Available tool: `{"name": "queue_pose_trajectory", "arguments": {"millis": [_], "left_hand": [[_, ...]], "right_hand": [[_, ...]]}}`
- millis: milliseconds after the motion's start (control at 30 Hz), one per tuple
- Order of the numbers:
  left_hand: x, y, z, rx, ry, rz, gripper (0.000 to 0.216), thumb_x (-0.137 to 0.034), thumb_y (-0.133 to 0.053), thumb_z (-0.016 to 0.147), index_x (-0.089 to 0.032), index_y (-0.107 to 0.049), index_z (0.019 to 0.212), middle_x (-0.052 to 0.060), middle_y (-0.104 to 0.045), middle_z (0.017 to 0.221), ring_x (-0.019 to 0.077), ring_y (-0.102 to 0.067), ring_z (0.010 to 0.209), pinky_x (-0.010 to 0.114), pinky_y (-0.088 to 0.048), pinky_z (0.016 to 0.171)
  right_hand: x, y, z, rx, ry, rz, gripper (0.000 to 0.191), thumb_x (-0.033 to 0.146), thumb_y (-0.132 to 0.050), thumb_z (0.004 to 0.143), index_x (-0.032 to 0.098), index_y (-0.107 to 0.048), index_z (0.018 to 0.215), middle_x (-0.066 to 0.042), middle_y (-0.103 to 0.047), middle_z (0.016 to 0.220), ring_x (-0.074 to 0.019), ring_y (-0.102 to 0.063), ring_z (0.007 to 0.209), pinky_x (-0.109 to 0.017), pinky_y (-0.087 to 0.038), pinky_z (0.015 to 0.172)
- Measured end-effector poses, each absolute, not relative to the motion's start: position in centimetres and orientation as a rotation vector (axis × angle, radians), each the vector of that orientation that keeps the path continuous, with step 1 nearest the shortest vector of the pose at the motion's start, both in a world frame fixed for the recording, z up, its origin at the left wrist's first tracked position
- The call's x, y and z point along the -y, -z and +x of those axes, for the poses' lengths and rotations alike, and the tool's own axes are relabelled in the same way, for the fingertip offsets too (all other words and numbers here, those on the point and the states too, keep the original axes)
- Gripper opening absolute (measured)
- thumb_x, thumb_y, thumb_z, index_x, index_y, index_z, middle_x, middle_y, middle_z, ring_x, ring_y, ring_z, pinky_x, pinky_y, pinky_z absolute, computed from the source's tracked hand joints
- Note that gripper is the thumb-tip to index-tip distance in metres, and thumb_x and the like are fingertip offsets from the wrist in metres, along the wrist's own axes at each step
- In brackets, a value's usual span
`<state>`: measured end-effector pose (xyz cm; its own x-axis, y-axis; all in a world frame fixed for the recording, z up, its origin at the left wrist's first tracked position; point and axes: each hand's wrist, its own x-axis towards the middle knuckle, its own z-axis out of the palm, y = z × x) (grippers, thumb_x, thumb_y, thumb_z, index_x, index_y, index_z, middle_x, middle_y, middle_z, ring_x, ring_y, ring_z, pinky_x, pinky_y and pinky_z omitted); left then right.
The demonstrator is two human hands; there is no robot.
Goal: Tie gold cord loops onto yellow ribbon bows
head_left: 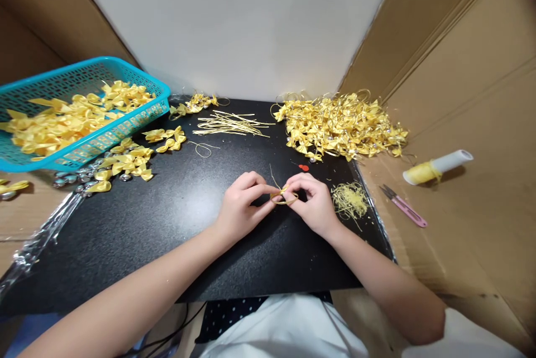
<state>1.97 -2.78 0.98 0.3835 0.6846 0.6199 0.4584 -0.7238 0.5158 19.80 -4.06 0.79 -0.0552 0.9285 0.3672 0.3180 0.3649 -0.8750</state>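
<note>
My left hand (pixel 240 207) and my right hand (pixel 314 204) meet over the middle of a black mat (pixel 176 224). Both pinch a small yellow ribbon bow with a gold cord loop (pixel 285 196) between their fingertips, just above the mat. One cord end sticks up from the pinch. A pile of finished yellow bows with cord loops (pixel 341 126) lies at the back right. Loose plain bows (pixel 129 160) lie at the left, near a bundle of cut gold cords (pixel 230 123).
A teal basket (pixel 79 151) of yellow bows stands tilted at the far left. Cord scraps (pixel 349 199), pink snips (pixel 404 207) and a spool of yellow thread (pixel 438 165) lie to the right. Cardboard walls enclose both sides; a white wall stands behind.
</note>
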Motion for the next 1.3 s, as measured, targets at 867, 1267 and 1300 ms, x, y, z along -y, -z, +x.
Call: {"name": "queue_pose_trajectory", "arguments": {"millis": [867, 1267, 1300], "left_hand": [[2.61, -0.49, 1.57, -0.988, -1.309, 2.372, 0.007, -0.026, -0.068, 0.084, -0.023, -0.075, 0.087, 0.000, -0.065, 0.069, 0.0118, -0.057, 0.065, 0.027, -0.039, 0.063], [3.00, -0.90, 2.35, -1.120, -1.027, 1.941, 0.031, -0.030, -0.074, 0.074, -0.018, -0.064, 0.101, 0.002, -0.066, 0.081, 0.0125, -0.056, 0.067, 0.025, -0.045, 0.062], [3.11, -0.84, 2.52, -1.101, -0.972, 1.833, 0.028, -0.031, -0.072, 0.075, -0.017, -0.063, 0.098, 0.001, -0.065, 0.077, 0.0117, -0.056, 0.064, 0.024, -0.045, 0.059]], "right_hand": [[4.00, -0.34, 20.07, 1.522, -0.889, -1.119, 0.007, 0.021, -0.069, 0.076, 0.022, -0.073, 0.070, -0.004, -0.069, 0.078, -0.0176, -0.063, 0.080, -0.035, -0.052, 0.078], [3.94, -0.48, 20.04, 1.487, -0.898, -1.126, 0.010, 0.022, -0.070, 0.074, 0.020, -0.069, 0.065, -0.004, -0.068, 0.077, -0.0174, -0.064, 0.078, -0.035, -0.052, 0.077], [3.94, -0.49, 20.02, 1.480, -0.898, -1.129, 0.010, 0.023, -0.070, 0.074, 0.020, -0.069, 0.064, -0.004, -0.068, 0.078, -0.0173, -0.064, 0.077, -0.035, -0.052, 0.077]]}}
